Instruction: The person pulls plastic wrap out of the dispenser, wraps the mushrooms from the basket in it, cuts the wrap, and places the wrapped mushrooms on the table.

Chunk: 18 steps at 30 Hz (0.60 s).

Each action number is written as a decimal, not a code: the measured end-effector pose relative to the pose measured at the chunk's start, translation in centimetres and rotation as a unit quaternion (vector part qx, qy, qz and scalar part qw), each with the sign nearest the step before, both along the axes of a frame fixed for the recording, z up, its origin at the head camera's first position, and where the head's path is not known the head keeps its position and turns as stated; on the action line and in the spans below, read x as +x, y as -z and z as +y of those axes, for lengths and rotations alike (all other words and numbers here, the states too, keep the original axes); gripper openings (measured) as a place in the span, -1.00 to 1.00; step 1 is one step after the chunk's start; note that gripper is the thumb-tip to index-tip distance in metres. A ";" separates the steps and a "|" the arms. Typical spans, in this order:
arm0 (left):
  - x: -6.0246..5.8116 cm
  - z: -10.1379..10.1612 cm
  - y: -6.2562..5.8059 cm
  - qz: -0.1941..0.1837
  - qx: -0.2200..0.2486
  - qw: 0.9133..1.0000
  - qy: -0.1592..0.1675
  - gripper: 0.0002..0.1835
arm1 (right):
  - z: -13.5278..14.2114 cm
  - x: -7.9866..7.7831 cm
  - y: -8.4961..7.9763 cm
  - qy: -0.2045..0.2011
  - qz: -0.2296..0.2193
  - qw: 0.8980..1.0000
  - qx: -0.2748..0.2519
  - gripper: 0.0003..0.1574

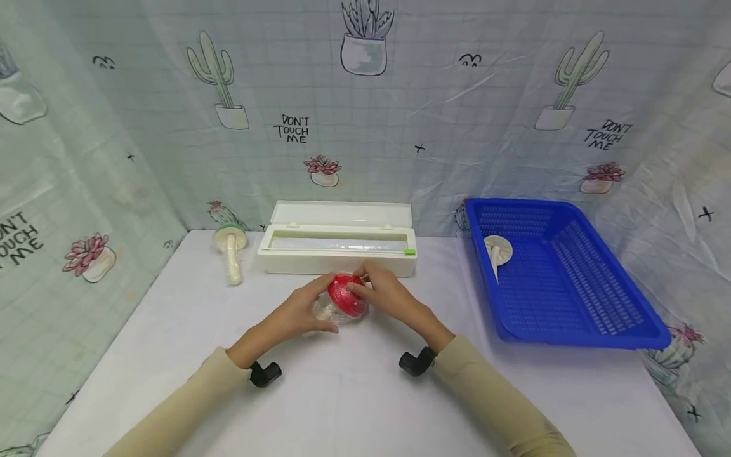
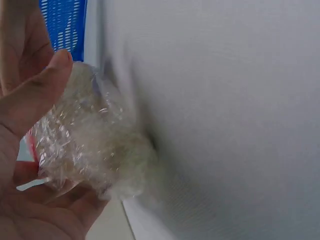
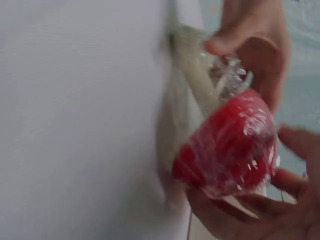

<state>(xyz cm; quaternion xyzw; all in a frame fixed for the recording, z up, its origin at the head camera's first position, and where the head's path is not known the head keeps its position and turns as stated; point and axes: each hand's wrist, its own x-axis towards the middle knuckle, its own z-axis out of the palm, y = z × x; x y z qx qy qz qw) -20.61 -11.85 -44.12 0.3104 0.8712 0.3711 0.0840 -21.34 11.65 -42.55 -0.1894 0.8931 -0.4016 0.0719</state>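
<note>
A red-capped toy mushroom [image 1: 344,296] wrapped in clear cling film lies on the white table [image 1: 354,393] in front of the film dispenser. My left hand [image 1: 308,312] grips its film-covered stem end [image 2: 95,145]. My right hand [image 1: 381,294] holds the red cap [image 3: 230,145] from the other side, fingers curled around it. The film is crinkled over the whole mushroom.
A white cling film dispenser box [image 1: 338,247] stands open behind my hands. A pale mushroom [image 1: 231,251] lies at the back left. A blue plastic basket [image 1: 556,273] at the right holds another pale mushroom [image 1: 496,251]. Cactus-print curtains surround the table.
</note>
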 end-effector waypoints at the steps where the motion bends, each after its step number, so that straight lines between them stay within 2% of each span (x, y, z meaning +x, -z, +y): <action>1: 0.0 0.2 0.3 0.008 -0.002 1.000 -0.002 0.08 | 0.2 -0.1 0.1 -0.016 -0.014 1.000 -0.004 -0.58; 5: -0.3 1.0 0.8 0.035 0.010 0.999 -0.023 -0.05 | 1.2 -0.7 0.5 -0.081 -0.039 0.996 -0.027 -0.32; 8: -0.3 1.5 1.0 0.048 0.018 0.998 -0.036 -0.14 | 1.4 -0.8 0.7 -0.103 -0.030 0.994 -0.034 -0.33; 13: -0.6 2.0 1.3 0.066 0.040 0.996 -0.051 -0.26 | 1.5 -0.9 1.0 -0.094 -0.005 0.995 -0.039 -0.47; 16: -1.0 2.2 1.4 0.073 0.046 0.995 -0.060 -0.28 | 1.7 -1.2 1.3 -0.084 -0.002 0.995 -0.051 -0.44; 18: -1.2 2.2 1.3 0.053 0.043 0.996 -0.063 -0.23 | 1.9 -1.3 1.6 -0.074 -0.017 0.995 -0.065 -0.39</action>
